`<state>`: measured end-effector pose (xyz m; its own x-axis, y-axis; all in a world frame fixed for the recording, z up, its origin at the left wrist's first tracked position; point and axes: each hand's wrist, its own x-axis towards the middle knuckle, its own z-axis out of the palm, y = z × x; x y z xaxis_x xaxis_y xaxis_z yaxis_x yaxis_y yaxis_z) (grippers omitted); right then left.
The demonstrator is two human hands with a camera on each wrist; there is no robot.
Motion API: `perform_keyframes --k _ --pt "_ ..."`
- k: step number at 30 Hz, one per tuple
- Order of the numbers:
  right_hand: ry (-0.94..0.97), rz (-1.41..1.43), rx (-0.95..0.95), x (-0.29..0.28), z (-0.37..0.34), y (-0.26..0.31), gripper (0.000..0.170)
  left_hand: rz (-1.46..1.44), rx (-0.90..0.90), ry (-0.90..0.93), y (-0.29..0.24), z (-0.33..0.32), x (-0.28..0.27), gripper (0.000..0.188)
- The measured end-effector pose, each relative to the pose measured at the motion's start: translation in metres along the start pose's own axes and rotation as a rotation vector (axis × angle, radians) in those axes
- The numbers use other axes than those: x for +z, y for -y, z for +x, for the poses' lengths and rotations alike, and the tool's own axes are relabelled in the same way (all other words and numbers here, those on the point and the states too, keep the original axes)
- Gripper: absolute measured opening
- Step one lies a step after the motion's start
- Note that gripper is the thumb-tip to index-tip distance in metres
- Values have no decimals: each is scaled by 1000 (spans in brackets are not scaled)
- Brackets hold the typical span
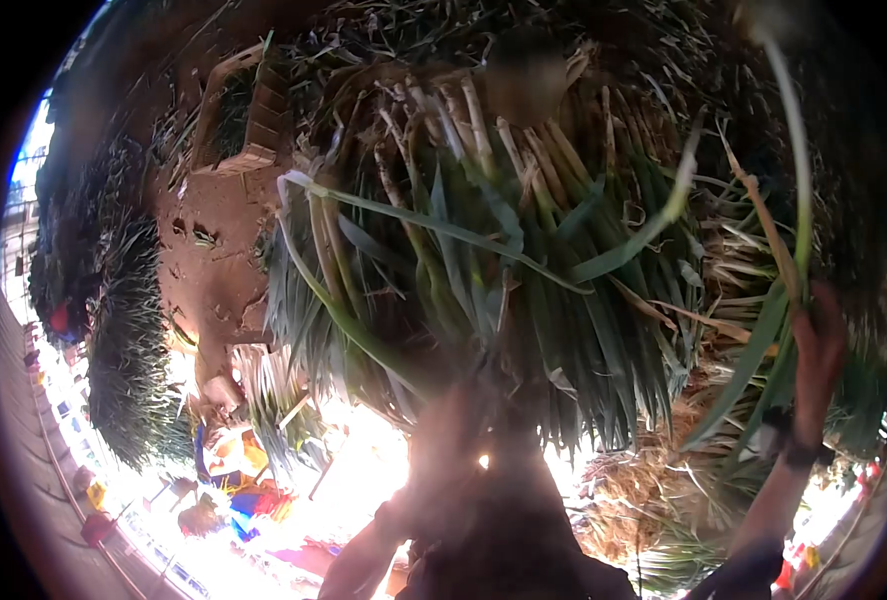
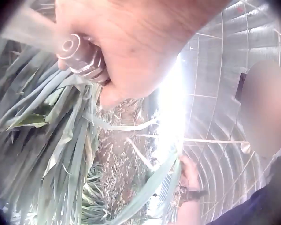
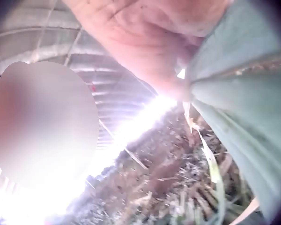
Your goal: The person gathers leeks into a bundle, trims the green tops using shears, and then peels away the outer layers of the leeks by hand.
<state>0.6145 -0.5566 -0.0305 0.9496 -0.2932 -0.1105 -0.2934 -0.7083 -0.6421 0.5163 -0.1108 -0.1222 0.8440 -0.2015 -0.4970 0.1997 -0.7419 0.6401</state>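
Note:
My right hand (image 1: 820, 335) grips a long green onion (image 1: 802, 190) by its leafy part, the pale shaft pointing up. Its broad green leaves (image 3: 243, 89) hang below the fingers and fill the right side of the right wrist view. My left hand (image 2: 131, 42) has its fingers curled round a shiny metal cylindrical fitting (image 2: 82, 56) with a round hole in its end. A pale blurred band (image 2: 28, 28) crosses beside the fitting. In the head view the left hand is a blur over the near leaf ends of a big heap of green onions (image 1: 524, 250).
A wooden crate (image 1: 254, 120) stands on bare soil (image 1: 209, 260) at the back left. A second leafy pile (image 1: 129, 340) lies along the far left. More green onions (image 1: 739, 270) are stacked at the right, above straw-like peelings (image 1: 634, 480). Another person (image 2: 267, 178) appears in the left wrist view.

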Motion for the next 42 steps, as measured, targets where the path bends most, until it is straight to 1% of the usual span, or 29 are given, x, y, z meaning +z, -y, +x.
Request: perform_keyframes --k 1,3,5,7,8,9,11,13,15,17,18,19,20,21,22,24,26,28,30,31,33,34,35,37,38,39,40,41,42 --pt "2 -3 -5 -1 12 -22 30 11 -17 -8 5 -1 3 92" --pt "77 -75 133 26 34 -85 27 56 3 -69 16 -2 10 92" --pt "56 -275 164 69 50 -141 34 95 22 -130 21 -5 4 91" --pt "124 -291 147 118 55 -177 40 -89 -98 -126 22 -2 -9 90" --pt "79 -289 75 141 52 -169 42 -150 -137 -127 27 -2 -11 90" --pt "33 -288 5 169 45 -149 43 -75 -16 -248 46 -6 -6 89" --pt "-67 -412 -291 223 48 -128 46 -53 3 -376 55 -13 -7 87" --pt "52 -274 -177 265 46 -40 50 4 51 -377 59 -13 -10 87" --pt "-8 -213 -395 322 38 1 53 60 106 -381 60 -13 -11 87" --pt "139 -103 -174 371 24 39 51 -155 -85 -307 56 -15 -12 86" --pt "101 -209 -186 402 11 46 50 -156 -83 -307 53 -15 -14 86" --pt "60 -316 -197 427 -3 52 50 -76 -10 -322 50 -15 -16 85" --pt "76 -339 -186 434 -13 70 44 4 61 -339 47 -15 -18 85" --pt "95 -360 -175 436 -24 87 39 2 60 -340 46 -15 -20 85" --pt "101 -363 -177 438 -39 102 39 -9 42 -324 46 -17 -22 85" --pt "226 -389 -303 435 -71 115 32 -26 23 -304 48 -17 -26 85" --pt "310 -323 -397 430 -101 115 31 127 175 -407 52 -17 -33 85" --pt "357 -239 -449 426 -119 107 32 151 172 -415 61 -23 -40 84" --pt "362 -103 -350 410 -118 82 31 165 177 -423 71 -28 -46 83" --pt "365 -61 -317 399 -115 70 31 79 140 -413 76 -30 -49 82" --pt "566 347 123 364 -93 53 30 -105 57 -393 78 -31 -55 80" --pt "561 310 27 344 -81 53 29 -107 59 -395 80 -30 -53 80" --pt "560 276 -67 330 -69 52 29 -88 131 -383 83 -32 -50 79" --pt "608 205 -48 317 -43 32 31 -138 78 -275 71 -34 -51 76" --pt "719 205 95 309 -22 28 36 -38 0 -172 41 -33 -67 74" --pt "829 205 236 303 0 32 41 -116 -58 -161 46 -37 -59 73" --pt "729 76 240 293 17 47 46 -194 -117 -149 50 -41 -50 72" --pt "628 -52 244 287 34 59 51 -192 -116 -147 44 -41 -52 72" --pt "634 -161 -284 274 58 41 52 -205 -185 -115 35 -41 -56 70"
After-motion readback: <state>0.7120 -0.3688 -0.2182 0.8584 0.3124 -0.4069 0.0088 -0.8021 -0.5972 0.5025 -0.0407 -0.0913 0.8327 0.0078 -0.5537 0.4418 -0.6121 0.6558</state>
